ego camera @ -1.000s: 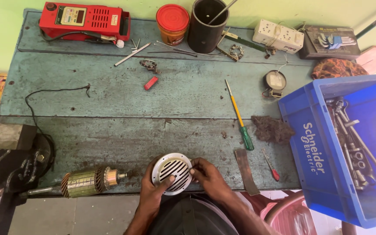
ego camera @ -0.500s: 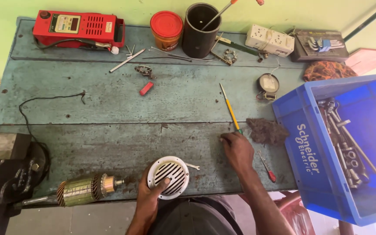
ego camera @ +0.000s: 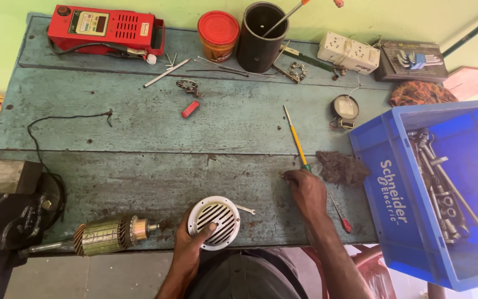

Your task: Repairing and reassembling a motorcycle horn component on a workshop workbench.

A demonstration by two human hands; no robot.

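My left hand (ego camera: 190, 243) holds a round white slotted grille (ego camera: 214, 222) at the near edge of the worn blue-green workbench (ego camera: 139, 127), thumb across its slots. My right hand (ego camera: 307, 191) lies knuckles-up further right, fingers curled down onto the bench. It covers the handle end of a yellow-shafted screwdriver (ego camera: 294, 135). Whether the fingers grip that handle or pinch something small at their tips is hidden. A small flat metal piece (ego camera: 245, 209) lies beside the grille.
A motor armature (ego camera: 109, 233) lies left of the grille and a small red screwdriver (ego camera: 341, 214) right of my hand. A dirty rag (ego camera: 342, 167), a blue crate of spanners (ego camera: 443, 194), a red tester (ego camera: 106, 27), a black cup (ego camera: 261, 36) and a socket strip (ego camera: 348, 53) stand around.
My right hand left the grille and moved up and right to the screwdriver's handle end. The left hand still holds the grille. The view shifted slightly.
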